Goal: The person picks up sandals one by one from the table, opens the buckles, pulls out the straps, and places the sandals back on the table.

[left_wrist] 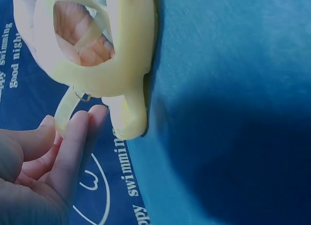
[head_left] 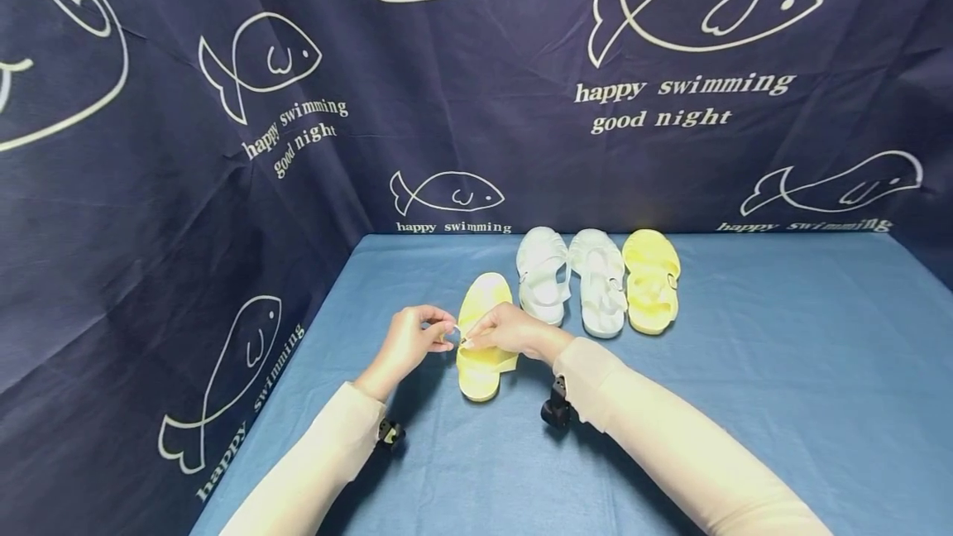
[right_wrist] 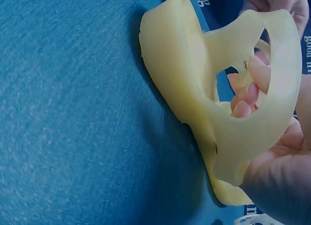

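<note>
A yellow sandal [head_left: 480, 383] stands on the blue cloth in front of the person. The left hand [head_left: 420, 337] is at its left side; in the left wrist view its thumb and fingers pinch the loose end of the sandal's ankle strap [left_wrist: 68, 106]. From the right, the right hand [head_left: 514, 329] reaches over the sandal. Through the strap opening in the right wrist view, its curled fingers [right_wrist: 245, 96] hold the sandal beside a small metal buckle [right_wrist: 246, 64]. The buckle [left_wrist: 85, 96] also shows in the left wrist view, with the strap at it.
Behind and to the right stand two pale sandals, a left one [head_left: 543, 248] and a right one [head_left: 597, 246], and a second yellow sandal [head_left: 649, 251]. A dark blue curtain [head_left: 521, 131] with white fish drawings hangs behind and along the left of the cloth-covered table [head_left: 782, 370].
</note>
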Tool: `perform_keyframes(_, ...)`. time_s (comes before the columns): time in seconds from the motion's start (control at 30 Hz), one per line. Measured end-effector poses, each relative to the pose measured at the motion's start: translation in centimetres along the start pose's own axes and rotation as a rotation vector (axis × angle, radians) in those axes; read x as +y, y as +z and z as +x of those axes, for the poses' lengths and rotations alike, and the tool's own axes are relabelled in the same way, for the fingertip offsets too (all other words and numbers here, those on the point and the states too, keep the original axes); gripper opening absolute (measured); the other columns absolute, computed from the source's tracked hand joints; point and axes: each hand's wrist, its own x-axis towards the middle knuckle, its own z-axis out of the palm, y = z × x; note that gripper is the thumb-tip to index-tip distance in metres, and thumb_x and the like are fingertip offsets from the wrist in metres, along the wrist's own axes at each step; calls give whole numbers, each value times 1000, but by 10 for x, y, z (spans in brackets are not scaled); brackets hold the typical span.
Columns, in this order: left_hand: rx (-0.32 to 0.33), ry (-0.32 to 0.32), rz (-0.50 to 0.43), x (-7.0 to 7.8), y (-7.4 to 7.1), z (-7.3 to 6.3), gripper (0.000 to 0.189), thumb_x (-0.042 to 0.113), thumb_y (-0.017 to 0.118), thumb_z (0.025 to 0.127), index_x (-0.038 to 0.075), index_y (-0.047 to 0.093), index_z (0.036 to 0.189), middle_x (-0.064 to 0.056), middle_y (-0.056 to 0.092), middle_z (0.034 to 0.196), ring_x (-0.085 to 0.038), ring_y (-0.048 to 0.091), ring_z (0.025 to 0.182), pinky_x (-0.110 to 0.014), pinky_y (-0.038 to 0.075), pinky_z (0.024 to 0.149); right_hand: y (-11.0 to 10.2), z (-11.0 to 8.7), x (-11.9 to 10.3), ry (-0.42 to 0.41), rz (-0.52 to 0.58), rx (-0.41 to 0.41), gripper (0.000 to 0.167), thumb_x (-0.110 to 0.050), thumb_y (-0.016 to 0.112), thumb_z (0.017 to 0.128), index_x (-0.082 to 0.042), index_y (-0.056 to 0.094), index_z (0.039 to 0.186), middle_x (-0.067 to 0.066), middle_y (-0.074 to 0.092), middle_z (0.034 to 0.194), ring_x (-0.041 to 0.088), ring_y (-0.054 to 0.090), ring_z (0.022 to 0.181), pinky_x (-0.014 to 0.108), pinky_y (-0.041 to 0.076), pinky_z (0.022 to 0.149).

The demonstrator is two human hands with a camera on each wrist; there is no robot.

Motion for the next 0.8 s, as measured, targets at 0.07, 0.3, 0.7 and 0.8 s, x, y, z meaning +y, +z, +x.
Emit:
perform_keyframes(0.07, 5, -21, -29, -3, -2, -2, 11, 3, 65, 91, -4, 72, 97, -18, 72, 93, -22, 73, 69, -28, 61, 64, 0, 0, 0, 2, 13, -10, 24, -19, 76, 85, -4, 76, 102, 4, 73, 108, 9, 64, 95, 23, 52, 82)
perform_keyframes(0.3, -32, -114, -90, -14, -7, -9, 12, 0, 62, 92, -5, 71, 99, -21, 70, 93, -21, 72, 69, -29, 61, 66, -3, 3, 2, -21, -10, -18, 25, -20, 75, 85, -3, 76, 103, 5, 74, 105, 7, 62, 88, 21, 51, 77)
perform_keyframes(0.7, -129, -51, -10, -27, -5, -16, 15, 6, 66, 90, -6, 70, 98, -14, 74, 83, -18, 70, 70, -32, 60, 67, -6, 3, -4, -34, -33, -27, 23, -18, 74, 85, -2, 76, 102, -1, 70, 81, 9, 53, 71, 21, 44, 61)
perform_keyframes(0.8, -144, -60, -48, -31, -3, -16, 18, 7, 67, 89, -6, 70, 100, -16, 75, 85, -21, 72, 72, -33, 60, 69, -7, 2, -6, -32, -50, -27, 23, -19, 74, 86, -2, 76, 101, -5, 66, 75, 10, 52, 68, 21, 42, 59)
